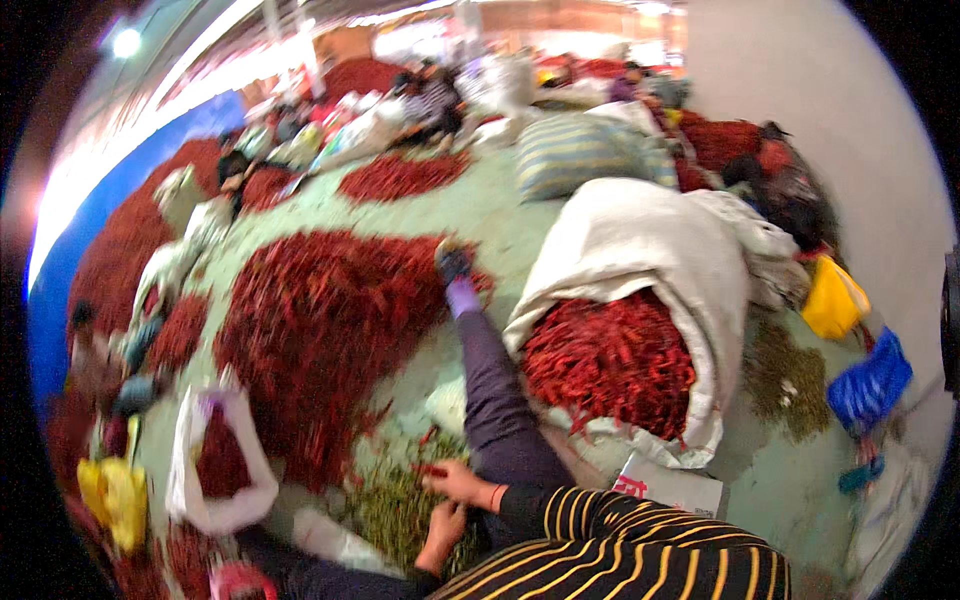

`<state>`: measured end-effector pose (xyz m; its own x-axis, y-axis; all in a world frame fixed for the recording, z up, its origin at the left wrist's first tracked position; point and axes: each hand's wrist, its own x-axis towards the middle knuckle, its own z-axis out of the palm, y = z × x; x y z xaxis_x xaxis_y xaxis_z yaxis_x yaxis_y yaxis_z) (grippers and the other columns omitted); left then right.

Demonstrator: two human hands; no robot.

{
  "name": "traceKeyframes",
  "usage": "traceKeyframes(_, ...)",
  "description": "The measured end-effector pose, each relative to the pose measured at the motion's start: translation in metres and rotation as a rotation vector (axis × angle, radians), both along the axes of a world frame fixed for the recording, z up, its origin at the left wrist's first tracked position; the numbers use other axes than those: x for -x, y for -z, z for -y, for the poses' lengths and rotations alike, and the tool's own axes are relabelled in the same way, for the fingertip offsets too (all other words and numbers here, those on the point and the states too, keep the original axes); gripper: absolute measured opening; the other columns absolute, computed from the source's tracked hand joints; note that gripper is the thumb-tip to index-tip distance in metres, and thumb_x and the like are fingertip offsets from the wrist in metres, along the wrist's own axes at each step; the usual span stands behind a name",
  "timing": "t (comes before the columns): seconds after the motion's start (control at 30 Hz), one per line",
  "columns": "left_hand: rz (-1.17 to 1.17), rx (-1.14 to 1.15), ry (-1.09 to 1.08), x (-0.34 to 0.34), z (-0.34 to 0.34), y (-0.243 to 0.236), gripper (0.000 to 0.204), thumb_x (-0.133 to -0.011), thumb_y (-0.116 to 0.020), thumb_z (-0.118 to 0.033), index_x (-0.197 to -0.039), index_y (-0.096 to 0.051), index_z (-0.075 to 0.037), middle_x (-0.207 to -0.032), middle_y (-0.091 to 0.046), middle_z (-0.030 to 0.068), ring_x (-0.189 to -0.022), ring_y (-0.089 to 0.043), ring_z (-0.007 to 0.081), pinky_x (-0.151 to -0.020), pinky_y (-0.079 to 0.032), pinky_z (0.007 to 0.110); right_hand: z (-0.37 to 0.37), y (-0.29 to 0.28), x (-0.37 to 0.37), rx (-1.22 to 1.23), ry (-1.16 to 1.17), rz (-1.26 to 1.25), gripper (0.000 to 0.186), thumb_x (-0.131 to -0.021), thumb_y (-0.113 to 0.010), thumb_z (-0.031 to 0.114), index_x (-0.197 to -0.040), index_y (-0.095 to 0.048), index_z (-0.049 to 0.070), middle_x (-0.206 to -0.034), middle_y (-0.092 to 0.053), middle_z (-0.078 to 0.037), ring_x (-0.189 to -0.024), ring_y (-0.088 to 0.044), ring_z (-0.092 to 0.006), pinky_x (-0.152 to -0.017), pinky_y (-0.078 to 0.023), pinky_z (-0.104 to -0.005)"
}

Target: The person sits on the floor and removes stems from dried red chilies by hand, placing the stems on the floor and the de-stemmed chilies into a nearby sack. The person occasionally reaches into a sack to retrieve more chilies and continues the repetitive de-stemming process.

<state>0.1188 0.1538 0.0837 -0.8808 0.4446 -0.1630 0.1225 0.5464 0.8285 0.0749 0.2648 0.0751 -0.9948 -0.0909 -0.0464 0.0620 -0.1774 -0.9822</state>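
I sit on the floor with my legs apart around a heap of greenish stems (395,505). My right hand (462,484) is closed over that heap, with dried red chili (433,470) at its fingertips. Just below it, my left hand (443,527) has curled fingers near the stems; anything inside them is too small to make out. A large pile of dried red chilies (320,320) lies ahead, between my outstretched legs. To the left, a white plastic bag (262,490) stands open with dark red chilies inside.
At right, a big white sack (640,235) lies open, spilling chilies, with a white carton (675,490) before it. Beyond are a striped sack (570,155) and other people among chili heaps. A yellow bag (835,300) and blue bag (870,382) lie far right.
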Motion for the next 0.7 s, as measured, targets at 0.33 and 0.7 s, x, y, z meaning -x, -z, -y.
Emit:
traceKeyframes(0.33,0.345,-0.349,-0.462,0.015,0.032,-0.009,0.023,-0.086,-0.05,-0.017,-0.071,-0.056,-0.002,-0.063,-0.058,0.0037,-0.058,-0.055,0.013,-0.053,-0.043,0.028,-0.017,0.02,0.022,0.274,0.248,0.34,0.02,-0.089,-0.055,0.025,-0.079,-0.051,0.009,-0.06,-0.051,-0.001,-0.05,-0.049,-0.0121,-0.046,-0.04,-0.0272)
traceKeyframes(0.7,0.562,-0.595,-0.558,0.036,0.041,0.002,0.023,-0.091,-0.046,-0.022,-0.079,-0.054,-0.004,-0.073,-0.062,0.0063,-0.064,-0.06,0.0139,-0.059,-0.046,0.026,-0.018,0.029,0.047,0.565,0.275,0.376,0.024,-0.086,-0.061,0.031,-0.083,-0.051,0.01,-0.067,-0.051,-0.001,-0.057,-0.05,-0.0132,-0.054,-0.043,-0.0267)
